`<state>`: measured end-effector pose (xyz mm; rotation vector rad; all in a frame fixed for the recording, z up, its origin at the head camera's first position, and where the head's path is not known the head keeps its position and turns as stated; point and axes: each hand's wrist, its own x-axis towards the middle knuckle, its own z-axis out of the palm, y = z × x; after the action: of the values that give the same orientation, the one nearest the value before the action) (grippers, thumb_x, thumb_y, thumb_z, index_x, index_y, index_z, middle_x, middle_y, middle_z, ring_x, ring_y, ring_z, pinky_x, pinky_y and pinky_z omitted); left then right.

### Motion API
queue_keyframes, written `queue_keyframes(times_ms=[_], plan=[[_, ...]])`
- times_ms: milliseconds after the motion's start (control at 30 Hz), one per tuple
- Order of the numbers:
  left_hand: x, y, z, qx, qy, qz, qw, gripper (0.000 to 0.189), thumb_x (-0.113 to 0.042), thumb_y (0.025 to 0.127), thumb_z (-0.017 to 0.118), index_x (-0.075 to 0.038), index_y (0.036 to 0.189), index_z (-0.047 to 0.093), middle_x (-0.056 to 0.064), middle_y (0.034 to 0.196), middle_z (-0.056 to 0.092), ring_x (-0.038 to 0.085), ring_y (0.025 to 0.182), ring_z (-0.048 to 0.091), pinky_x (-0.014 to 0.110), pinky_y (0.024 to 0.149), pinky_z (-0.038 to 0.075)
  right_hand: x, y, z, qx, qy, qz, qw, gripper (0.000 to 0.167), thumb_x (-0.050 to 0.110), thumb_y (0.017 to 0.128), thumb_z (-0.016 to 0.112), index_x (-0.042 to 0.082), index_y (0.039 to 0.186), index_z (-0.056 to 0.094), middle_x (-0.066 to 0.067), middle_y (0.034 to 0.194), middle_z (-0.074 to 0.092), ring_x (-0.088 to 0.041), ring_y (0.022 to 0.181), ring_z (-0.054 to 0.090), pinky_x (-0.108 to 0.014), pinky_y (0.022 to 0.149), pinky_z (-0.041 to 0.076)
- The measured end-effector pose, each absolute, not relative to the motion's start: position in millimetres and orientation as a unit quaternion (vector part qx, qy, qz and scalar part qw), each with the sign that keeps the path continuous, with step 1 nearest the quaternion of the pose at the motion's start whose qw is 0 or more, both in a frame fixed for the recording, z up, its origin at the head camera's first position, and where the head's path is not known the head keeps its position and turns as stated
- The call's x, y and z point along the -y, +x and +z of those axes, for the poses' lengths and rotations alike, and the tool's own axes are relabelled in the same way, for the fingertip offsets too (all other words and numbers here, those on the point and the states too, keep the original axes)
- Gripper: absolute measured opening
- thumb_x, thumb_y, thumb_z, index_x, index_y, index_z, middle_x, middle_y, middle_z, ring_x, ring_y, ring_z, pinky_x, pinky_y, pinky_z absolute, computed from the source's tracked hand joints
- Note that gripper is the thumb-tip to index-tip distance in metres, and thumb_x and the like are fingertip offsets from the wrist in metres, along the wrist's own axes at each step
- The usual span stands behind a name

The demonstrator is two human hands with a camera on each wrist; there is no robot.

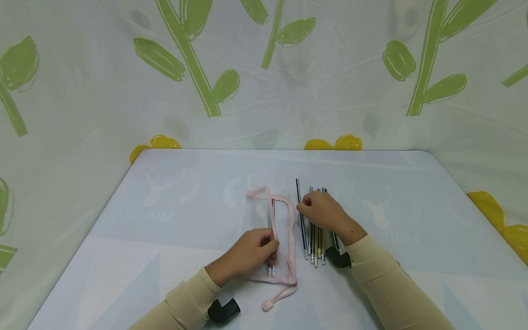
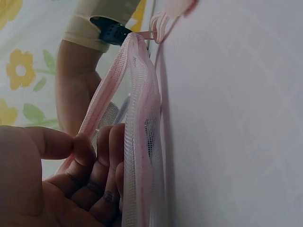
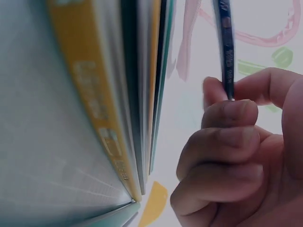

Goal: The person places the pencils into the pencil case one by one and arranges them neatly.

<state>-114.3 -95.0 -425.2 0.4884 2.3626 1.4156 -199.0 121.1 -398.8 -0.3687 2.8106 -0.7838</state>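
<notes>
A pink mesh zip pouch lies on the table. At its open edge, my left hand pinches the pink zip border between thumb and index finger, its other fingers partly behind the mesh. Inside the pouch are pencils, partly hidden by that hand. To the right, my right hand pinches a dark pencil between thumb and index finger, the other fingers curled. Beside and below this hand several pencils lie side by side, their eraser ends towards me; some are yellow, others dark or silvery.
A pink cord with a round toggle hangs from the pouch's near corner. Black wrist mounts sit on both forearms. The pale table meets a curtain printed with green leaves and yellow flowers at its far edge.
</notes>
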Motion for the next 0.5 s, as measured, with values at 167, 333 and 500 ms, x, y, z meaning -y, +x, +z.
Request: queue_keyframes(times_ms=[167,333,500], plan=[[95.7,-114.2,-424.9,-0.829,0.171,0.504,0.173,0.025,-0.019,0.101,0.047,-0.006,0.086,0.063,-0.002,0.073,0.065,0.010,0.068,0.064,0.024,0.065,0.052,-120.6,-199.9,-397.6,-0.948,-0.131,-0.277,0.082,0.028,0.023,0.093,0.054,0.012,0.068,0.058,0.001,0.061,0.046,-0.014,0.057,0.044,-0.028,0.052,0.037],[96.1,-114.0,-424.3,-0.828,0.175,0.504,0.173,0.025,-0.019,0.101,0.047,-0.007,0.085,0.063,-0.002,0.074,0.065,0.010,0.068,0.064,0.024,0.065,0.052,-119.4,-200.2,-396.9,-0.944,-0.131,-0.296,0.057,0.027,0.023,0.093,0.053,0.010,0.071,0.064,0.000,0.064,0.052,-0.015,0.058,0.046,-0.028,0.052,0.039],[95.3,-113.6,-423.1,-0.828,0.179,0.503,0.172,0.025,-0.018,0.100,0.047,-0.006,0.085,0.063,-0.002,0.073,0.065,0.010,0.067,0.063,0.024,0.065,0.052,-119.4,-199.3,-395.6,-0.937,-0.123,-0.325,0.041,0.027,0.023,0.094,0.052,0.009,0.080,0.070,-0.002,0.065,0.058,-0.015,0.058,0.050,-0.029,0.052,0.041]])
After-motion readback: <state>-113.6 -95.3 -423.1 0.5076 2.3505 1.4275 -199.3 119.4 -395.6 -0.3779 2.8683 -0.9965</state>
